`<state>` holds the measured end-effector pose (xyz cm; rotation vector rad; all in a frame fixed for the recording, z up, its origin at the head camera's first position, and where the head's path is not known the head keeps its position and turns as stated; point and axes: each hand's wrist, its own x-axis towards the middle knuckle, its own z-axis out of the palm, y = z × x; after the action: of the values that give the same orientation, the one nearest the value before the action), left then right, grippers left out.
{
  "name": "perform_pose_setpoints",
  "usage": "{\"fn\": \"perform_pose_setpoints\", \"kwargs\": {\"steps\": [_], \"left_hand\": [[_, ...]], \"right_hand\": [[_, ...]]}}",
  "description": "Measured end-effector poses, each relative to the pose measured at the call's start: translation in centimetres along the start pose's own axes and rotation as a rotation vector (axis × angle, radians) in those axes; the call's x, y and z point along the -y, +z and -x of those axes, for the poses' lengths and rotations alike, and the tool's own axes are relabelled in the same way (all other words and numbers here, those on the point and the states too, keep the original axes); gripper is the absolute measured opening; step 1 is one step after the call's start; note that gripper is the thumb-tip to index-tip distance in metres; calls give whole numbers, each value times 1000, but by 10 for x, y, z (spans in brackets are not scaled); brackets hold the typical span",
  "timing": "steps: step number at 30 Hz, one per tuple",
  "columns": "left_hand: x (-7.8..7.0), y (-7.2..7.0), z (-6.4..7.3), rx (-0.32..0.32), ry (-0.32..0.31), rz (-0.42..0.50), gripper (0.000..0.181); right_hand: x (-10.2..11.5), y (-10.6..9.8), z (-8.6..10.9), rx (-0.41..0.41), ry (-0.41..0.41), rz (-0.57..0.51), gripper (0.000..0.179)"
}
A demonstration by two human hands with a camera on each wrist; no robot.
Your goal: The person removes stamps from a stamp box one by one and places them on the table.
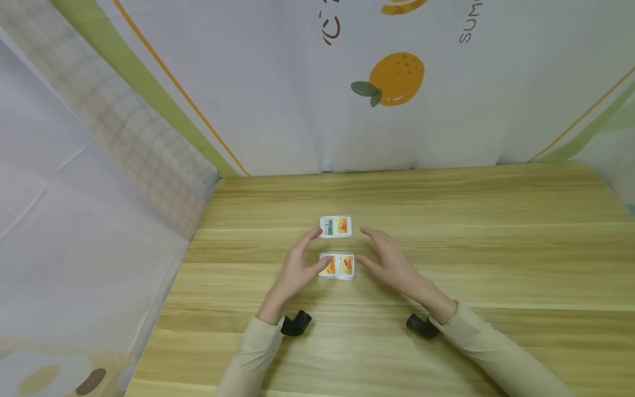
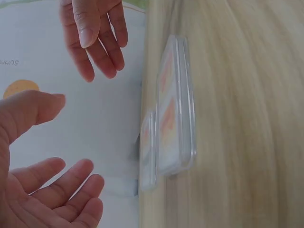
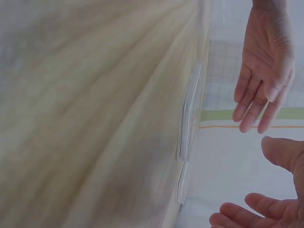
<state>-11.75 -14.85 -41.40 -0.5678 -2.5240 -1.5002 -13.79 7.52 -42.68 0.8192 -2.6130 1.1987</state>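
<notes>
Two flat, clear plastic cases lie on the table, one behind the other. Each shows two small orange, yellow or green printed pictures through its lid. The nearer case (image 1: 338,271) sits between my hands, and the farther case (image 1: 335,226) lies just beyond it. My left hand (image 1: 296,264) hovers at the left side, its thumb overlapping the nearer case in the head view. To the right is my right hand (image 1: 395,266), fingers extended toward the cases. Both wrist views show the palms facing each other with spread, relaxed fingers and nothing between them.
The wooden table (image 1: 496,237) extends far to the right; its left edge runs beside a hanging pale cloth (image 1: 99,220). A white fruit-print cloth (image 1: 278,99) hangs along the back edge. Black wrist mounts (image 1: 296,323) stick out inward from both wrists.
</notes>
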Motion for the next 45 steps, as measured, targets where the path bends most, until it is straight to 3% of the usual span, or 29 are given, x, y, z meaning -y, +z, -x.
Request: {"fn": "perform_pose_setpoints", "kwargs": {"steps": [8,18,26,33,45], "left_hand": [[12,-9,7,76,-89,11,69],[22,-12,8,171,-175,-42,72],[27,-12,4,238,-194,-51,81],[32,-10,1,282,-187,-126,83],[35,-9,1,307,-154,-190,84]], "right_hand": [[3,7,-3,85,19,-46,63],[7,13,-8,204,98,-89,66],[6,19,-11,248,80,-39,69],[5,22,-14,284,56,-15,71],[8,28,-20,362,31,35,74]]}}
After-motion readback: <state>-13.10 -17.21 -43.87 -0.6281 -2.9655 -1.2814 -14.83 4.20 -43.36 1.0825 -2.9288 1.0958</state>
